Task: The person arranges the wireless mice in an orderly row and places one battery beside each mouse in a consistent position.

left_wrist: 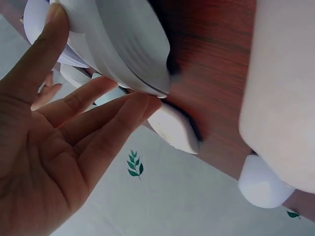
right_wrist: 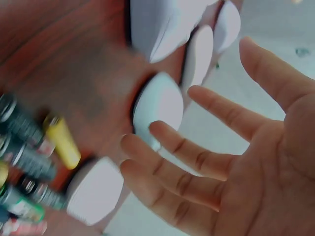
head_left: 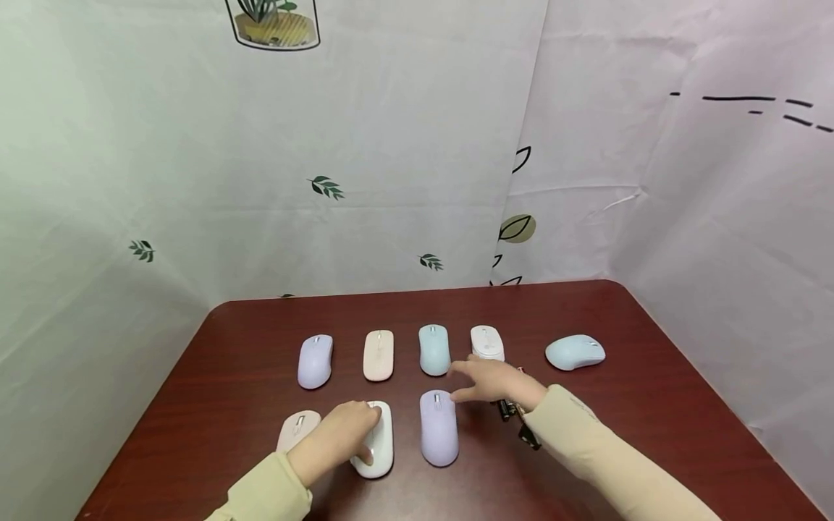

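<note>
One white computer mouse (head_left: 383, 443), near side of desk (head_left: 677, 405) btwn pink mouse (head_left: 298, 428) & lilac mouse (head_left: 439, 428), pinched in grip of L hand (head_left: 340, 434); R hand (head_left: 487, 378), grip wide, hovers nr. lilac mouse & batteries (right_wrist: 29, 161).

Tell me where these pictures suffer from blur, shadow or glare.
Head view: mostly clear, with a soft sheen on the table near its front; left wrist view: a dark shadow beside the white mouse, the close pale mouse soft and washed out; right wrist view: batteries blurred, their labels unreadable.
</note>
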Tool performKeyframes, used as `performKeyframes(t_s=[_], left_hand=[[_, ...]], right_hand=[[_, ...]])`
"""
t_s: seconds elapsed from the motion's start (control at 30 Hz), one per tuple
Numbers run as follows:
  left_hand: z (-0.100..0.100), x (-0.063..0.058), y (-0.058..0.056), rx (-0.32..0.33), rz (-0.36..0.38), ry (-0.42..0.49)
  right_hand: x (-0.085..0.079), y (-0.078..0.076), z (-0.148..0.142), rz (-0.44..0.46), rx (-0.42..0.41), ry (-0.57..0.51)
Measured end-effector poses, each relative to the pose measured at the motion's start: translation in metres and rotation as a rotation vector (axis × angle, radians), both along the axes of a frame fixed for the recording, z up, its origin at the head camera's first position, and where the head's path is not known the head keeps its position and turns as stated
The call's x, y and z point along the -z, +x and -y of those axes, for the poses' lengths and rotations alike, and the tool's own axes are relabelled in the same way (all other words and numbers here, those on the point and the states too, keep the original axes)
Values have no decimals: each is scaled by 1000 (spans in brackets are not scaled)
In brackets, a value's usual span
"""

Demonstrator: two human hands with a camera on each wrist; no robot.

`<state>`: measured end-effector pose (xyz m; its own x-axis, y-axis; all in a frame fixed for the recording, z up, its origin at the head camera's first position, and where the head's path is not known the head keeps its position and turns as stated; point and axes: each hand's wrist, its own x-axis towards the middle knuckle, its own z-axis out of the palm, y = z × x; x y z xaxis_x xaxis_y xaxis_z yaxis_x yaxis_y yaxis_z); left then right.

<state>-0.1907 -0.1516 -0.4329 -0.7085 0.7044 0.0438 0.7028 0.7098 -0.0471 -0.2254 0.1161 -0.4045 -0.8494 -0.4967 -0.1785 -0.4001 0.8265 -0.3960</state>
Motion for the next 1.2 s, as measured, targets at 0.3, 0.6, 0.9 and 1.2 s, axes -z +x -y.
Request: performKeyframes(t_s=[0.3, 0.6, 0.9, 1.2], left_hand=[[-3, -4, 2, -72, 65, 9], [-8, -7, 4, -116, 78, 7], [-10, -7, 11, -167, 64, -18], [-8, -6, 12, -144, 20, -23]], right_hand=[[-1, -4, -63, -64, 103, -74], [9, -2, -112, -60, 217, -115], [5, 0, -147, -70, 312, -111], [2, -4, -172, -65, 359, -33]])
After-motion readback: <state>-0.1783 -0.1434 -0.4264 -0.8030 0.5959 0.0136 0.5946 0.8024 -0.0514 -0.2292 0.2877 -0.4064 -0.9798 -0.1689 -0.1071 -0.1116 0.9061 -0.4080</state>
